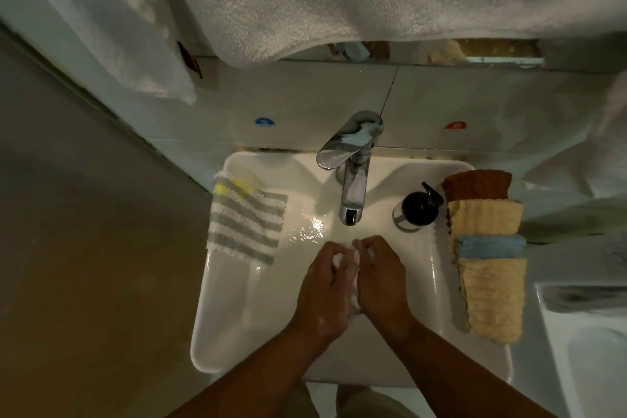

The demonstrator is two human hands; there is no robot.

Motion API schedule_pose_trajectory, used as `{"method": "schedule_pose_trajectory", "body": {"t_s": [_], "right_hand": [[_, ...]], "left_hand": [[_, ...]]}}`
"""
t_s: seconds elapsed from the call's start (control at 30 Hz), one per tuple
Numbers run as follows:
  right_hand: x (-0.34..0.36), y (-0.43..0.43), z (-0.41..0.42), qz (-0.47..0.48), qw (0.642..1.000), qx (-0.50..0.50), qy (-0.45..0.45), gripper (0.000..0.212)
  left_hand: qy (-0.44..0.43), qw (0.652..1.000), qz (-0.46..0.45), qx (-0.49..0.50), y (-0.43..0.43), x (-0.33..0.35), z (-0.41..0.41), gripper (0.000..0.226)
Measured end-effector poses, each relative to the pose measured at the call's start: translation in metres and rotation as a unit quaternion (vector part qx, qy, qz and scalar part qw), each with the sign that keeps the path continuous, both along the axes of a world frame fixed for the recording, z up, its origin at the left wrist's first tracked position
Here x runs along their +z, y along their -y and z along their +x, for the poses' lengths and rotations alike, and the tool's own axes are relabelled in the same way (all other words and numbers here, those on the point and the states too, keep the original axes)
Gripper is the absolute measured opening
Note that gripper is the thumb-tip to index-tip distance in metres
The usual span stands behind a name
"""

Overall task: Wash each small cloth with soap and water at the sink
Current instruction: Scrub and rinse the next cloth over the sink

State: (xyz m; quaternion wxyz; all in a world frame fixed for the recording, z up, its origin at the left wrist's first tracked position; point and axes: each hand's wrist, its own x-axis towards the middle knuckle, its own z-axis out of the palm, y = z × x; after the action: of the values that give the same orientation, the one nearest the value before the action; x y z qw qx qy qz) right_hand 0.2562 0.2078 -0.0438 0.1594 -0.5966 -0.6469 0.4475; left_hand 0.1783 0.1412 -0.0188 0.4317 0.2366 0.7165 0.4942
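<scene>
Left hand and right hand are squeezed tight around a small white soapy cloth between them, over the white sink bowl, just in front of the shiny metal tap.

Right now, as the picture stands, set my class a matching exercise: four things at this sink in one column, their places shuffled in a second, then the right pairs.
1. striped cloth
2. soap dispenser
3. white cloth
4. blue cloth

A. gripped between the left hand and right hand
B. between the tap and the brown cloth
C. on the left rim of the sink
D. between two yellow cloths

Pairs: 1-C, 2-B, 3-A, 4-D.
</scene>
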Motion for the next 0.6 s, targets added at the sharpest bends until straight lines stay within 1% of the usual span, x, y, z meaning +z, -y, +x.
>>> {"method": "schedule_pose_trajectory", "body": {"t_s": [0.07, 0.1, 0.13, 0.17, 0.2, 0.23, 0.27, 0.33, 0.4, 0.43, 0.5, 0.53, 0.57, 0.6], "right_hand": [[0.01, 0.017, -0.002, 0.025, 0.999, 0.023, -0.029, 0.016], [0.018, 0.025, -0.005, 0.034, 0.997, 0.043, -0.048, 0.015], [0.025, 0.03, -0.007, 0.036, 0.996, 0.056, -0.066, 0.016], [0.029, 0.029, -0.009, 0.039, 0.995, 0.055, -0.071, 0.016], [0.029, 0.022, -0.011, 0.053, 0.996, 0.045, -0.061, 0.017], [0.027, 0.012, -0.011, 0.066, 0.996, 0.03, -0.042, 0.017], [0.022, 0.001, -0.011, 0.063, 0.998, 0.017, -0.025, 0.019], [0.008, -0.014, -0.007, 0.015, 1.0, 0.003, -0.011, 0.023], [-0.004, -0.01, -0.002, -0.029, 0.999, 0.0, -0.013, 0.023], [-0.006, -0.003, 0.0, -0.028, 1.0, 0.006, -0.011, 0.022], [0.0, 0.018, -0.001, 0.011, 0.999, 0.035, -0.029, 0.021], [0.008, 0.028, -0.004, 0.031, 0.997, 0.049, -0.052, 0.02], [0.016, 0.034, -0.007, 0.043, 0.995, 0.056, -0.074, 0.019], [0.023, 0.034, -0.011, 0.052, 0.994, 0.055, -0.083, 0.019]], "left_hand": [[-0.041, 0.998, -0.032, 0.044, -0.008, -0.003, -0.013, 0.022], [-0.033, 0.995, -0.05, 0.081, -0.011, -0.005, -0.018, 0.021], [-0.019, 0.993, -0.072, 0.087, -0.013, -0.008, -0.02, 0.019], [-0.01, 0.992, -0.106, 0.063, -0.015, -0.006, -0.016, 0.018], [0.008, 0.992, -0.114, 0.044, -0.014, 0.0, -0.009, 0.018], [0.003, 0.993, -0.118, 0.017, -0.009, -0.001, -0.001, 0.018], [0.024, 0.995, -0.09, 0.017, -0.005, 0.001, 0.007, 0.016], [0.056, 0.998, -0.029, 0.011, 0.002, 0.008, 0.015, 0.016], [0.007, 1.0, -0.017, -0.01, 0.0, 0.011, 0.009, 0.017], [-0.033, 0.999, -0.015, -0.005, -0.003, 0.009, 0.003, 0.017], [-0.077, 0.995, -0.041, 0.048, -0.009, 0.004, -0.011, 0.018], [-0.08, 0.993, -0.059, 0.063, -0.011, -0.004, -0.017, 0.018], [-0.05, 0.993, -0.088, 0.064, -0.011, -0.008, -0.022, 0.017], [0.019, 0.993, -0.099, 0.067, -0.009, -0.012, -0.021, 0.015]]}}
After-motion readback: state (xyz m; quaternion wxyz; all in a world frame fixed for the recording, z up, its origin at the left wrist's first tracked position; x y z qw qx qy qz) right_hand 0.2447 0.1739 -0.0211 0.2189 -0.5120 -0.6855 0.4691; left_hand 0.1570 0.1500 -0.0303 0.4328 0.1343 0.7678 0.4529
